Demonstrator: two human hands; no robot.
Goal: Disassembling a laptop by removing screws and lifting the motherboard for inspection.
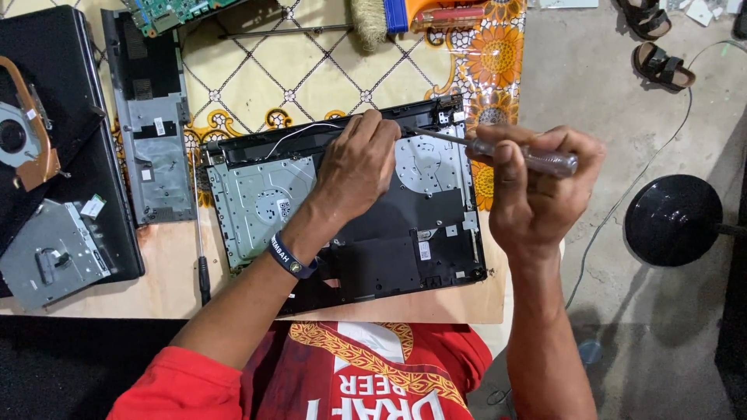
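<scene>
The left hand [356,167] covers the middle of the opened laptop base [342,210], so the screwdriver [498,152] tip under it can't be seen. Above the base, a green circuit board [167,12] and brush [369,19] are cut off.

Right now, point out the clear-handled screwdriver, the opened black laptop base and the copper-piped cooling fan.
clear-handled screwdriver [545,160], head view, on its handle.
opened black laptop base [389,264], head view, bare black panel.
copper-piped cooling fan [11,136], head view, fan housing.
</scene>
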